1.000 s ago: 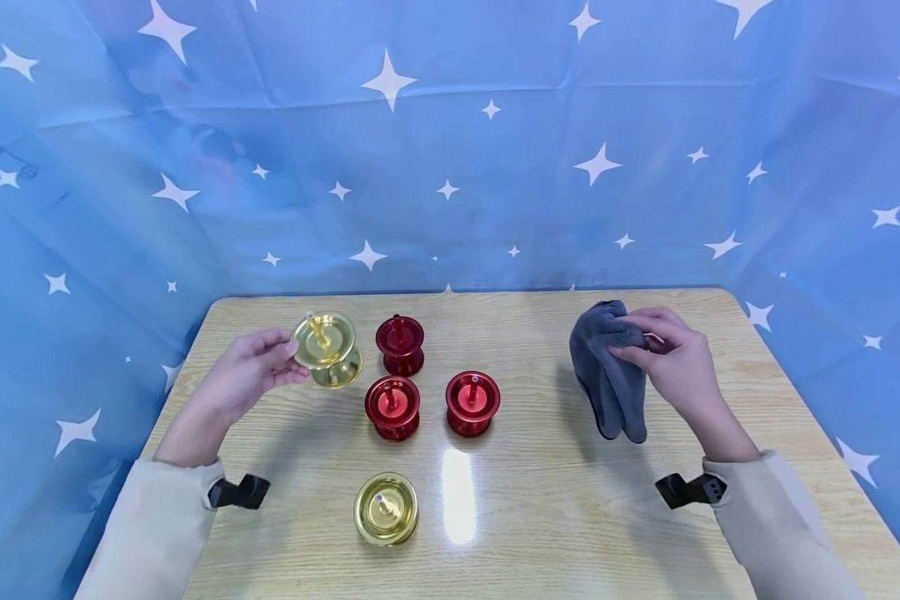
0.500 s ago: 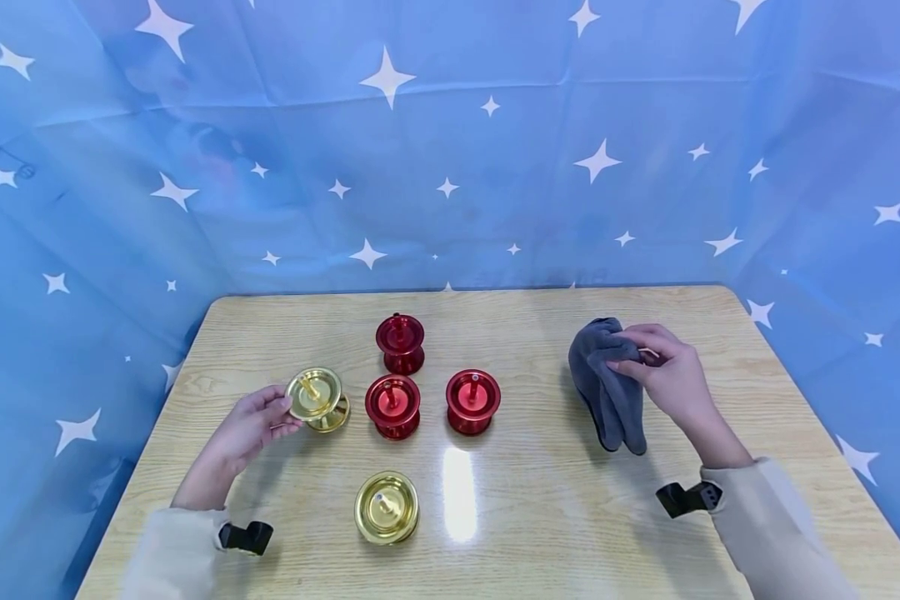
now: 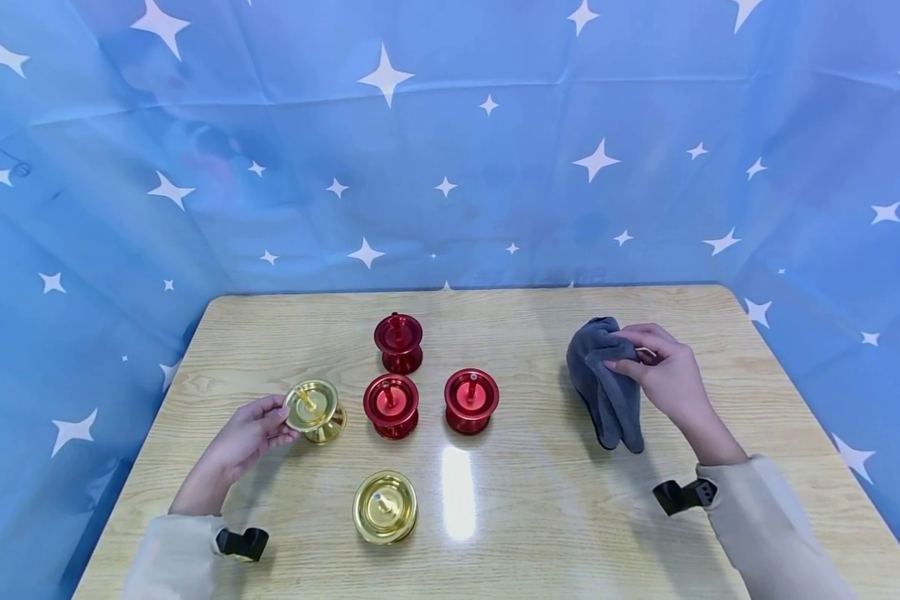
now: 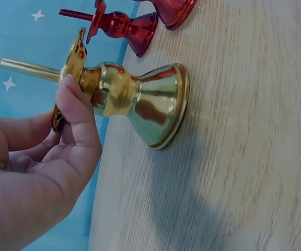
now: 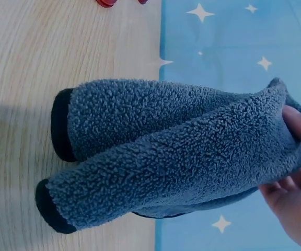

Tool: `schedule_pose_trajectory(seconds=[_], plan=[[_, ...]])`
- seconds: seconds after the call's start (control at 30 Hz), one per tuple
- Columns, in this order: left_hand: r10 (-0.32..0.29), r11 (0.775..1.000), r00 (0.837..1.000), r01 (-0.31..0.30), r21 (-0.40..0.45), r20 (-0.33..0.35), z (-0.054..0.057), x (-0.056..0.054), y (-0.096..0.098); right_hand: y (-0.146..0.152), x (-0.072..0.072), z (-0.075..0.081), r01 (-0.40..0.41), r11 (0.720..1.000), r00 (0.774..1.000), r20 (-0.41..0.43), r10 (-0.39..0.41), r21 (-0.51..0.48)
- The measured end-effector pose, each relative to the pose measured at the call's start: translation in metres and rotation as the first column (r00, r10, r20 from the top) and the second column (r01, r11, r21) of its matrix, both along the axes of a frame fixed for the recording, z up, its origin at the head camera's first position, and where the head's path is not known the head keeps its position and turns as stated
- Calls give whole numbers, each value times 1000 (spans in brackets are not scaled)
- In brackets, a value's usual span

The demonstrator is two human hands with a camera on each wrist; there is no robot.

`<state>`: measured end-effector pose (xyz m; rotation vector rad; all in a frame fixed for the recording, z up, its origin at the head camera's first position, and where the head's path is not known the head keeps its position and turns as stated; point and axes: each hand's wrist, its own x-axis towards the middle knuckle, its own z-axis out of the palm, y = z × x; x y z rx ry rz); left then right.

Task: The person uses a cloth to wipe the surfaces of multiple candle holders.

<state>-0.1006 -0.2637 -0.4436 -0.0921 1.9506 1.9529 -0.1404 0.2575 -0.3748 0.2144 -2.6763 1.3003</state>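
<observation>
On the left of the head view, my left hand point(image 3: 246, 440) pinches the dish rim of a gold candle holder point(image 3: 312, 407) with a thin upright pin. The left wrist view shows thumb and fingers at its rim, with the flared foot point(image 4: 163, 107) right at the tabletop. My right hand point(image 3: 667, 375) grips the top of a folded dark grey cloth point(image 3: 606, 387), which hangs down with its lower ends near the table. Its fluffy pile and black edging show in the right wrist view. Part of the cloth is hidden behind the fingers.
Several red candle holders stand mid-table: one at the back point(image 3: 398, 342), one in front of it point(image 3: 392, 406) and one to the right point(image 3: 472, 402). Nearer the front is another gold candle holder point(image 3: 385, 507). A starry blue curtain point(image 3: 450, 150) surrounds the wooden table point(image 3: 525, 533).
My left hand has brought the gold candle holder down and toward me, to the left of the red ones. My right hand and the cloth have dropped slightly.
</observation>
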Motion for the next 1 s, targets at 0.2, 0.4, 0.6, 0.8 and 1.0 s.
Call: schedule_pose_trajectory(seconds=[0.2,0.4,0.6,0.8,1.0], plan=[[-14,1000,1000,13,27,15,1,1,-2,0,-6,-1,11,997,998,-70,-6,75],[-3,1000,999,2,26,37,2,2,-2,1,-12,-9,-25,989,989,-139,45,146],[11,1000,999,-11,-8,41,2,3,-1,5,-21,-22,-66,961,968,-217,127,267],[21,1000,999,-20,-19,36,0,4,-1,12,-33,-17,-24,961,967,-236,92,277],[32,999,999,-31,-27,33,-1,3,-1,23,-38,-9,21,956,975,-219,46,291]])
